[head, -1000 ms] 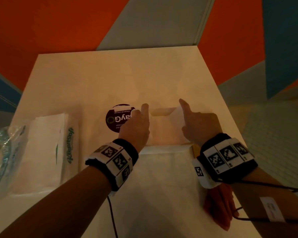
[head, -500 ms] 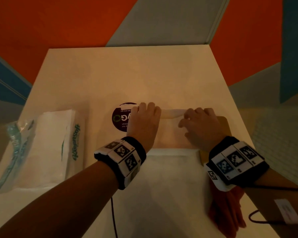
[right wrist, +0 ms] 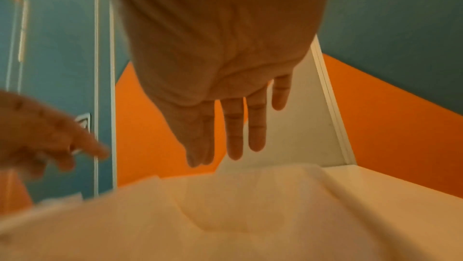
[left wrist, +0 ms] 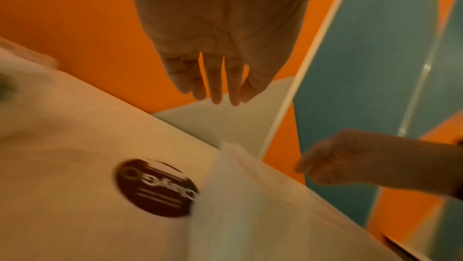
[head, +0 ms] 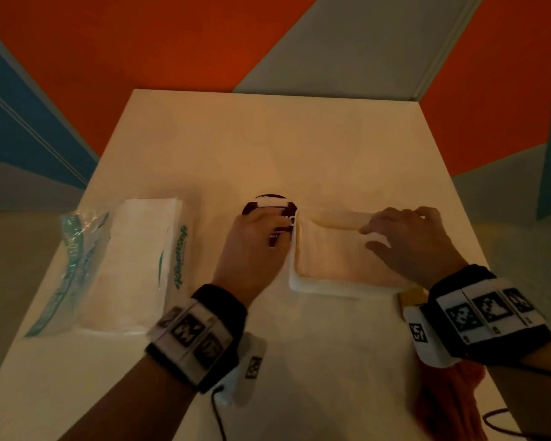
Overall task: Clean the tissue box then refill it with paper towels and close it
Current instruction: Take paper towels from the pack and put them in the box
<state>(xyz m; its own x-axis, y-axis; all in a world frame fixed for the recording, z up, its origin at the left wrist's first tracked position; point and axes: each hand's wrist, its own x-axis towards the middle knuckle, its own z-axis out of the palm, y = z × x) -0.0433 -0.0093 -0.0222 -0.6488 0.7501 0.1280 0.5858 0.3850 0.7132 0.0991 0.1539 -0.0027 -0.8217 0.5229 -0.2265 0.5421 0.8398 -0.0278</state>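
Note:
A stack of white paper towels [head: 328, 259] lies flat on the white top surface [head: 268, 138], with a shallow dent in its middle [right wrist: 220, 221]. My left hand [head: 264, 227] hovers just left of the stack, over a round dark sticker [head: 269, 201], fingers straight and holding nothing [left wrist: 215, 89]. My right hand [head: 392, 230] is over the stack's far right part, fingers relaxed and empty [right wrist: 238, 144]. The tissue box itself cannot be told apart from the white surface. The stack's left edge [left wrist: 233, 186] overlaps the sticker [left wrist: 152, 188].
An opened plastic pack of paper towels with green lettering [head: 134, 265] lies at the left of the surface. A red cloth [head: 452, 405] hangs at the near right edge, beside a small tan object [head: 411, 297]. Orange, blue and grey walls stand behind.
My left hand has slid left off the towel stack to above the sticker. My right hand's fingers have lifted from pressing the stack's far edge and spread loosely.

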